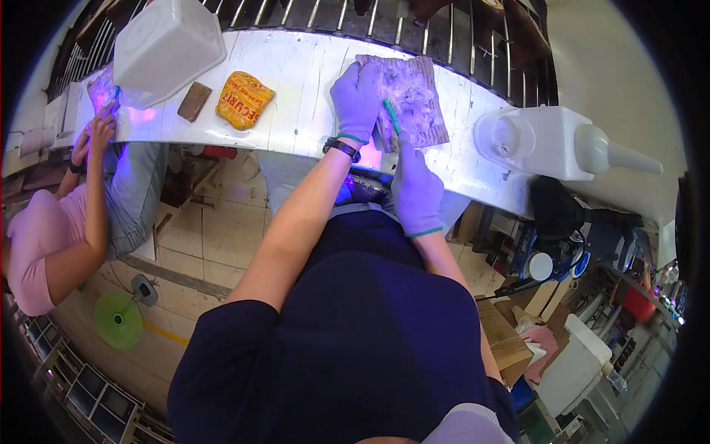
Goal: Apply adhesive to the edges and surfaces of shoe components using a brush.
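Observation:
A flat, pale, mottled rectangular slab lies on the white bench in front of me. My left hand, in a light glove with a dark watch at the wrist, presses on the slab's left edge. My right hand, also gloved, grips a thin green-handled tool whose tip touches the slab's lower left part. Purple light falls on the slab and on both gloves.
A yellow printed bag and a small brown block lie on the bench to the left, under a white plastic container. A white jug-like container sits at right. Another person in pink works at far left. A green fan stands on the floor.

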Demonstrator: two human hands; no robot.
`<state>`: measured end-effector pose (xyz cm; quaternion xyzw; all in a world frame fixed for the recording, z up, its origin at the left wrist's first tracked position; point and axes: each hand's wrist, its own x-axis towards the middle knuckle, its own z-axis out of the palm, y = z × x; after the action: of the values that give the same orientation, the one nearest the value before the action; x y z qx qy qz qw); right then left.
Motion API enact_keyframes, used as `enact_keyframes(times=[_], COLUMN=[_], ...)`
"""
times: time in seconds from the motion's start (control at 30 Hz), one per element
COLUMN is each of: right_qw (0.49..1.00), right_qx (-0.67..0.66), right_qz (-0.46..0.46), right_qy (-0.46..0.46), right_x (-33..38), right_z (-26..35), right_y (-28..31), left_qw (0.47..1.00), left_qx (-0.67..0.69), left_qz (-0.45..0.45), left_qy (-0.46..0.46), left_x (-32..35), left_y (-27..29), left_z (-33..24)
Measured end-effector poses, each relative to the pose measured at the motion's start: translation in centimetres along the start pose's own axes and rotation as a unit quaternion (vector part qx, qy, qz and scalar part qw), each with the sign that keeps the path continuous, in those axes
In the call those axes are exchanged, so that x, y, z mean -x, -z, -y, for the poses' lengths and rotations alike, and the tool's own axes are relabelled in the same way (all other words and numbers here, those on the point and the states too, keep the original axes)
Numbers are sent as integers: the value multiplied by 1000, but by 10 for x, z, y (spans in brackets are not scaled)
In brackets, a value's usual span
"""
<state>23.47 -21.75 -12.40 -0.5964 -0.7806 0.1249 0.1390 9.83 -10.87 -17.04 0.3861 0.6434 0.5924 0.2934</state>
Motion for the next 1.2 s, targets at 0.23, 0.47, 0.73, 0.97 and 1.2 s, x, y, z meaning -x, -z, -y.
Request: enact_keyframes(times=[0.23, 0.47, 0.73, 0.97, 1.2], right_qw=[999, 997, 985, 812, 792], right_qx=[0, -20, -175, -501, -560], right_qz=[48, 72, -7, 166, 35], right_qy=[-13, -5, -12, -249, -241], right_x=[14, 22, 36, 19, 9], right_z=[6, -2, -30, -58, -77], right_y=[11, 19, 12, 38, 35], left_qw=[1000, 999, 997, 999, 992], left_qx=[-6, 2, -1, -12, 37], left_qz=[-5, -10, 24, 16, -49], left_qy=[-12, -43, -67, -49, -112], left_x=[0, 3, 3, -3, -5], left_y=[1, 0, 2, 6, 0], left_z=[-2, -3, -3, -1, 1])
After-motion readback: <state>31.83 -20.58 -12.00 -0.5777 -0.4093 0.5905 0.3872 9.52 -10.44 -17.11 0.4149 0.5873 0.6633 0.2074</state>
